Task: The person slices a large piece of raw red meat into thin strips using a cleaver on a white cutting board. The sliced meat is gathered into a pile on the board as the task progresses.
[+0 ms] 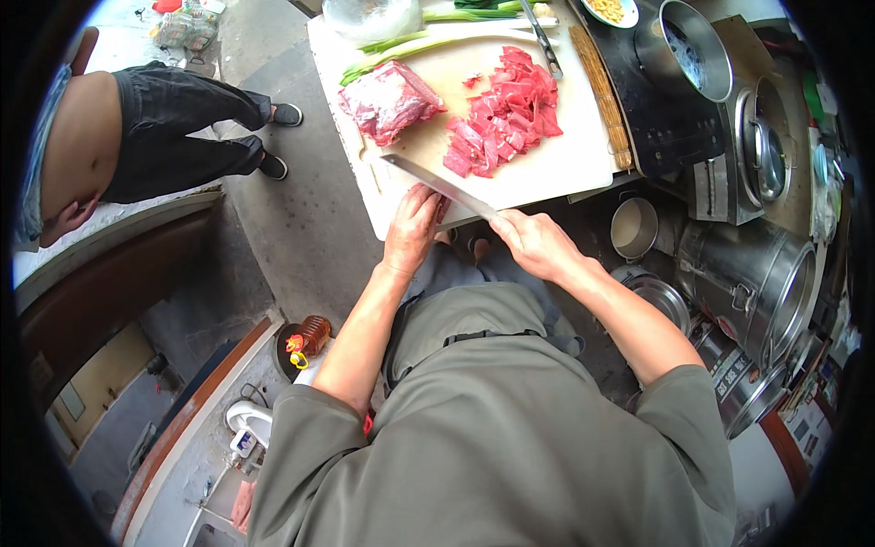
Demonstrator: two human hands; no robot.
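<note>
In my right hand (538,244) is a long kitchen knife (437,185), its blade pointing up and left past the cutting board's near edge. My left hand (415,226) is closed just below the blade, its fingers curled together; what they hold, if anything, is hidden. On the white cutting board (556,173) ahead of me lies a large chunk of raw red meat (390,100) with pale fat. A pile of sliced raw meat (510,114) spreads to its right. Both hands are over the board's near edge, apart from the meat.
Green onions (428,41), a clear bowl (372,18) and a second knife (544,41) lie at the board's far side. A metal pot (684,50) stands on the black cooktop (670,137). Steel pots (747,278) crowd the right. Another person (173,128) stands at left.
</note>
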